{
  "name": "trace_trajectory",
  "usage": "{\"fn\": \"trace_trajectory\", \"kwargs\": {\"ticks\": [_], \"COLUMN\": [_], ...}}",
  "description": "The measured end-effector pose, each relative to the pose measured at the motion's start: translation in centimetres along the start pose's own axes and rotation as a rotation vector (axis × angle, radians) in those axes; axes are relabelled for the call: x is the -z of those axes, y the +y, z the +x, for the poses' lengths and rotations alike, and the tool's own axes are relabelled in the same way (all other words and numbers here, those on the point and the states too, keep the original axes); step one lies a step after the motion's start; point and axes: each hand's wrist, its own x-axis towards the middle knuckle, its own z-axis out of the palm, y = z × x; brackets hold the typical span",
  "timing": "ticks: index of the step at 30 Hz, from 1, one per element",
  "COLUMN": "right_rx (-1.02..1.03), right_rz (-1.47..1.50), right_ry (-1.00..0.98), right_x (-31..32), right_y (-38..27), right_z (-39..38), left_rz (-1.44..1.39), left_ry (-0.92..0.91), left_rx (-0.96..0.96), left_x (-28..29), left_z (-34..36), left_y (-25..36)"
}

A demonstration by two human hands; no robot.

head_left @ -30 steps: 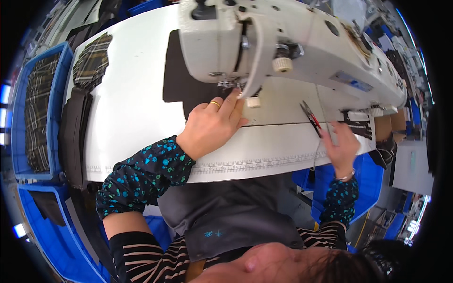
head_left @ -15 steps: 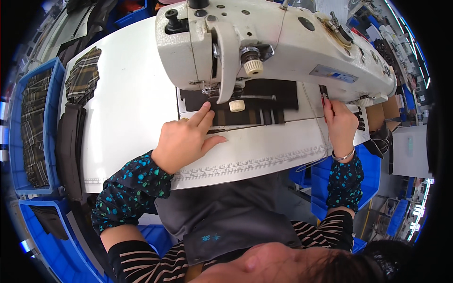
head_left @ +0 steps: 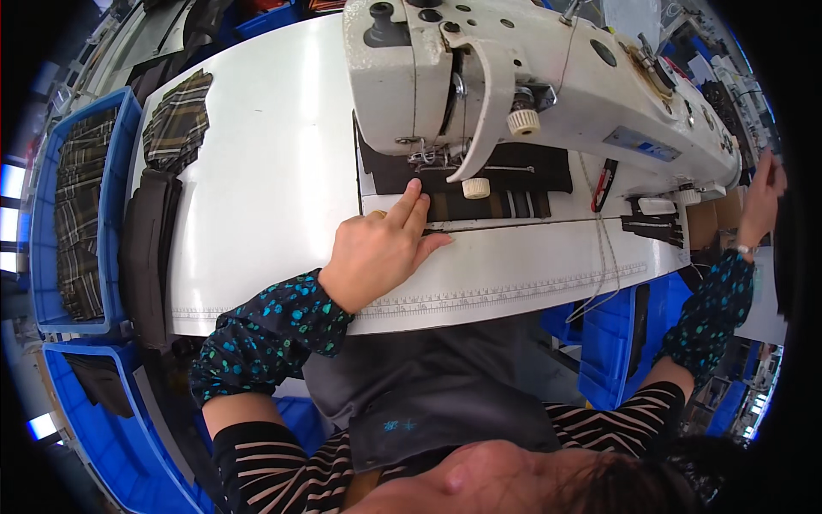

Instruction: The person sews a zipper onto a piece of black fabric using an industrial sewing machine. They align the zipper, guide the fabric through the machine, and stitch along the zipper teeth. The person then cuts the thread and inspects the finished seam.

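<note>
Left grip [head_left: 377, 253], spread and unclamped, touches dark fabric [head_left: 518, 182] just ahead of it beneath the sewing machine [head_left: 390, 94]; cloth probably light, limp, best pressed flat near its edge; right grip [head_left: 762, 197], well off rightward, closure indiscernible.

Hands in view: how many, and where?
2: the left hand, touching the dark fabric beneath the sewing machine; the right hand, out past the table's right end.

A white table [head_left: 265, 197] with a ruler scale [head_left: 479, 296] along its near edge carries a sewing machine [head_left: 556, 81]. Dark cloth [head_left: 552, 170] and a plaid strip [head_left: 471, 208] lie by its needle end, red-and-black snips [head_left: 604, 186] and dark strips [head_left: 648, 226] farther right, plaid pieces [head_left: 177, 124] at left.
</note>
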Motion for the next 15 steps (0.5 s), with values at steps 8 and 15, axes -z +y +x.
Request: {"fn": "trace_trajectory", "kwargs": {"ticks": [8, 15], "right_rx": [-0.808, -0.701], "right_rz": [0.784, 0.645], "right_ry": [-0.156, -0.027], "right_x": [-9.2, -8.3], "right_y": [10.3, 7.8], "right_z": [-5.8, -13.1], "left_rz": [0.053, 0.074], "left_ry": [0.16, 0.246], "left_rx": [-0.098, -0.277], "left_x": [-0.8, -1.0], "left_z": [0.3, 2.9], "left_y": [-0.6, 0.3]}}
